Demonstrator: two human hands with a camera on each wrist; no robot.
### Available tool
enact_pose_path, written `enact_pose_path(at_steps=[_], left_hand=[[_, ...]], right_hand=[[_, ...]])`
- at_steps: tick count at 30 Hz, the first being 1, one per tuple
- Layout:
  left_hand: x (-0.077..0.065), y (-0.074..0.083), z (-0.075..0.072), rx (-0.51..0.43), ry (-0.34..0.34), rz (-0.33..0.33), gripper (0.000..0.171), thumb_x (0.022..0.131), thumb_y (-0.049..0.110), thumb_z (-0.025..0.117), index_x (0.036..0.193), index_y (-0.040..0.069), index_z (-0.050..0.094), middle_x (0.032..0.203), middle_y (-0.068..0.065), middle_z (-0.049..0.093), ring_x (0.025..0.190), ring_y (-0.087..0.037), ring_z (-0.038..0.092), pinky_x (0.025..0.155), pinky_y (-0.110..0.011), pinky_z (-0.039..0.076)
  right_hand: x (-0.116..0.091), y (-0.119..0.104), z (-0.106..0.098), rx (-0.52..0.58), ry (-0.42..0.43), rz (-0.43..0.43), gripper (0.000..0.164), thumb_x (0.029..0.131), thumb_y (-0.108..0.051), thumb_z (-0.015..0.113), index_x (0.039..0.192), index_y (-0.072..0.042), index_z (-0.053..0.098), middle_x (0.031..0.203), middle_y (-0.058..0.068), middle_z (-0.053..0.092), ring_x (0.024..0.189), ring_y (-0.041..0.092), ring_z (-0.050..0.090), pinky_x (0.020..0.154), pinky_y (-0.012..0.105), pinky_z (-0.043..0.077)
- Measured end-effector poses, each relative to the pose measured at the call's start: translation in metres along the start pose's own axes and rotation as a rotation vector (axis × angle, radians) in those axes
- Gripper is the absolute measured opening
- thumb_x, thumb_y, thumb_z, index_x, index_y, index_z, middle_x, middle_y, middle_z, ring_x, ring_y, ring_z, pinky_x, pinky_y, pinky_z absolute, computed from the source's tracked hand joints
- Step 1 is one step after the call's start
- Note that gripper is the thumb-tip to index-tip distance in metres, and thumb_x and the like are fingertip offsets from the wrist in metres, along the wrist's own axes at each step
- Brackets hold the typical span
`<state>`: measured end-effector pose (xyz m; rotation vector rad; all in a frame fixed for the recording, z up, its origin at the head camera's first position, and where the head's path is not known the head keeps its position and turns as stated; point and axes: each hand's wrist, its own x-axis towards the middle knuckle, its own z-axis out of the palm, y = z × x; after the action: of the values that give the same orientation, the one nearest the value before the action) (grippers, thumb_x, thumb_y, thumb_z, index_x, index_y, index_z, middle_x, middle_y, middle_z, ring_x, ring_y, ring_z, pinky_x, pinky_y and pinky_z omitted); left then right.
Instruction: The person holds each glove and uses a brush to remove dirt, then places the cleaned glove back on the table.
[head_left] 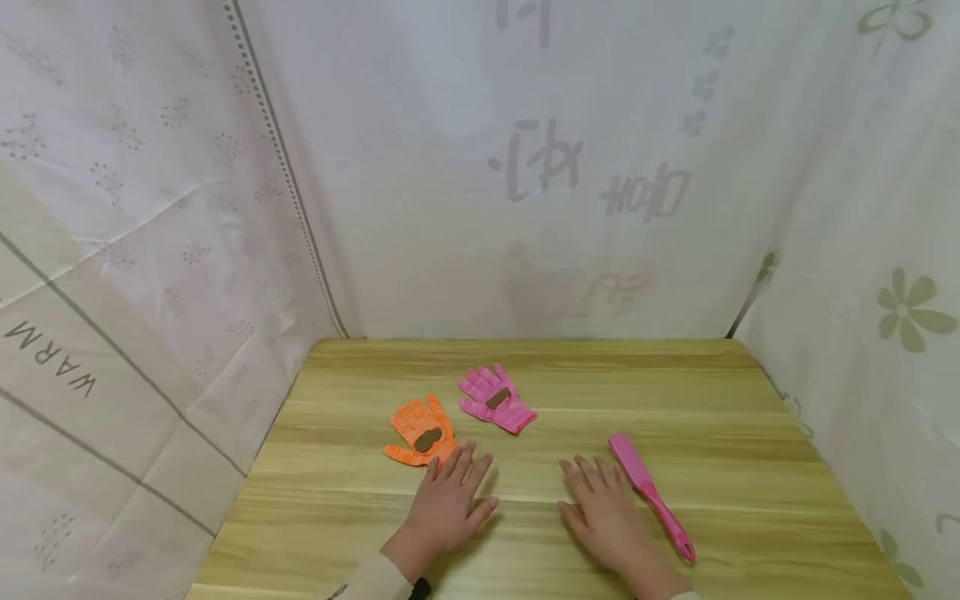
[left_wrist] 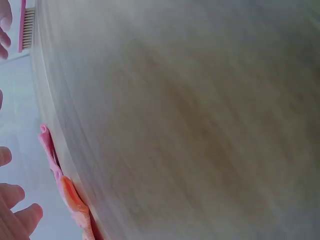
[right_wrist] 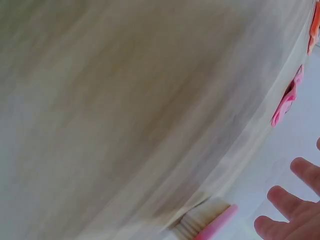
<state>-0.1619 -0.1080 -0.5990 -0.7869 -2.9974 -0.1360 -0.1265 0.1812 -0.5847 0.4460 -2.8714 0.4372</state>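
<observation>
My left hand (head_left: 447,504) is held palm down with straight fingers, and its fingertips overlap the cuff end of an orange glove (head_left: 423,429) in the head view. Whether they touch it I cannot tell. Beyond it lies a pink glove (head_left: 495,398), its cuff pointing to the lower right. Each glove bears a brown patch. On the right, my right hand (head_left: 603,510) has its fingers spread and holds nothing. Just beside it rests a pink brush (head_left: 651,493) with a long handle; its pale bristles (right_wrist: 200,220) show in the right wrist view.
Everything lies on a wood-grain table (head_left: 360,533). Printed white curtains (head_left: 420,183) hang behind it and along both sides, close to the table's edges.
</observation>
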Motion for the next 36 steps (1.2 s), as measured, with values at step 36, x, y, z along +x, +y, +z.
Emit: enact_pose_path(at_steps=[36], left_hand=[[0.001,-0.040,0.006,-0.252,0.204,-0.210,0.039,0.102,0.035,0.059,0.130,0.007,0.063,0.120,-0.015,0.062,0.105,-0.033,0.061,0.083,-0.050,0.054]], right_hand=[[-0.009,0.048,-0.009,-0.110,0.150,0.109,0.049,0.084,-0.023,0.077,0.127,-0.004,0.063,0.115,0.024,0.062,0.105,0.046,0.058,0.084,0.061,0.050]])
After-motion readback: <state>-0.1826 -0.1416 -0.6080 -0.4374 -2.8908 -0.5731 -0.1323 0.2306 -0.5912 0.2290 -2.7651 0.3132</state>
